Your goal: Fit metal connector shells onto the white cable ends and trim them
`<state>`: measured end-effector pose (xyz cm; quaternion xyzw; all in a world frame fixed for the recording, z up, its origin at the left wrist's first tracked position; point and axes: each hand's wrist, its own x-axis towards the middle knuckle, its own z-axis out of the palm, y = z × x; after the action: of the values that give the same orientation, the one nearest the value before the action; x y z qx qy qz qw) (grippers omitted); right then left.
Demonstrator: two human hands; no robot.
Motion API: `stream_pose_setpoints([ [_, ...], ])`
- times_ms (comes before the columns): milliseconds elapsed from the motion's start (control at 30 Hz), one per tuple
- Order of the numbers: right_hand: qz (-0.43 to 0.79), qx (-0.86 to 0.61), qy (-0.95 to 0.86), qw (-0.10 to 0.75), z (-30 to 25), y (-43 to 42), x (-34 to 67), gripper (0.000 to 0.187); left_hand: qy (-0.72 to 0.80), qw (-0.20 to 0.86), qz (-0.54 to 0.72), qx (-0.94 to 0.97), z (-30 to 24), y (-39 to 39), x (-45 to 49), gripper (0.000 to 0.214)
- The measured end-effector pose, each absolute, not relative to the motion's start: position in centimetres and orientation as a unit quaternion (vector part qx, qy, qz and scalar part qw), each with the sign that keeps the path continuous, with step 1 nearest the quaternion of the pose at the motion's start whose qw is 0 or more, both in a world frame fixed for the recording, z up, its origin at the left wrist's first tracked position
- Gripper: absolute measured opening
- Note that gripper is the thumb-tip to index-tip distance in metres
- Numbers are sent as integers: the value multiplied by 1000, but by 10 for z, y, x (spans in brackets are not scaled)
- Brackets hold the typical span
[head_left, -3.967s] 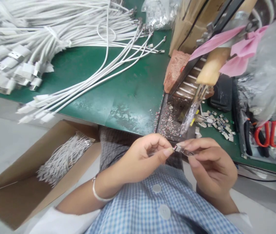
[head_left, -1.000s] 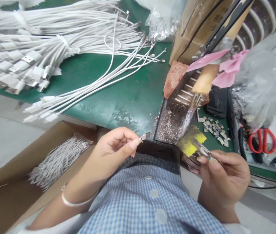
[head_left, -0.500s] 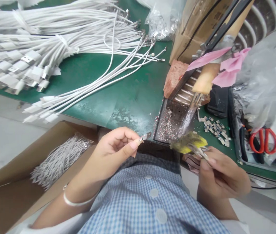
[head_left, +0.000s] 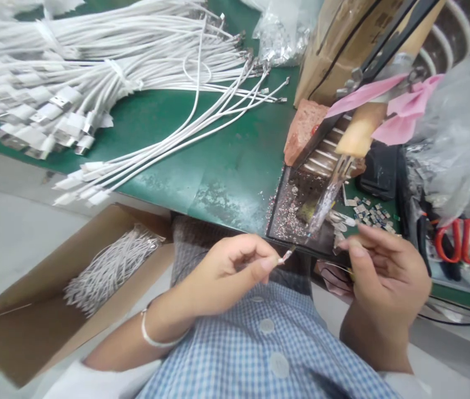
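My left hand [head_left: 235, 266] pinches a small metal connector [head_left: 287, 255] between thumb and forefinger, just in front of the dark work tray [head_left: 274, 227]. A wooden-handled soldering iron [head_left: 328, 199], tied with pink ribbon, slants down over that tray. My right hand [head_left: 388, 271] is at the tray's right front, fingers drawn together; what they hold, if anything, is unclear. Near its fingertips lies a metal clip-like piece [head_left: 342, 219]. A dirty yellow pad [head_left: 307, 210] rests in the tray, partly behind the iron.
White USB cables [head_left: 168, 138] lie on the green table [head_left: 235, 172], with tied bundles behind. Loose small connectors [head_left: 374, 213] sit right of the tray. A brick piece [head_left: 304, 130], red-handled scissors [head_left: 461, 241] and plastic bags are around. A cardboard box [head_left: 23, 316] with cables stands lower left.
The yellow pad and metal clip-like piece have gone from my right hand into the tray. My left hand has moved right with the connector, closer to the iron's tip.
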<state>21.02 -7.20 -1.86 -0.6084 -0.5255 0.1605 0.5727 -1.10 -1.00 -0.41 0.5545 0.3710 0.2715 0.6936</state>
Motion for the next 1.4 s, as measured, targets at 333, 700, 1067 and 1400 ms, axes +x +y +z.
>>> stream_pose_setpoints([
  [333, 298, -522, -670, 435, -11, -81, 188, 9, 300, 565, 285, 713, -10, -9, 1, 10],
  [700, 249, -548, -671, 433, -14, -77, 180, 12, 266, 447, 331, 787, -14, -15, 3, 12],
  [1067, 309, -493, -665, 469, -17, -83, 183, 14, 255, 561, 291, 732, -16, -18, 1, 11],
  [1400, 177, -457, -665, 564, -28, -84, 174, 11, 242, 736, 264, 575, -21, -34, 9, 24],
])
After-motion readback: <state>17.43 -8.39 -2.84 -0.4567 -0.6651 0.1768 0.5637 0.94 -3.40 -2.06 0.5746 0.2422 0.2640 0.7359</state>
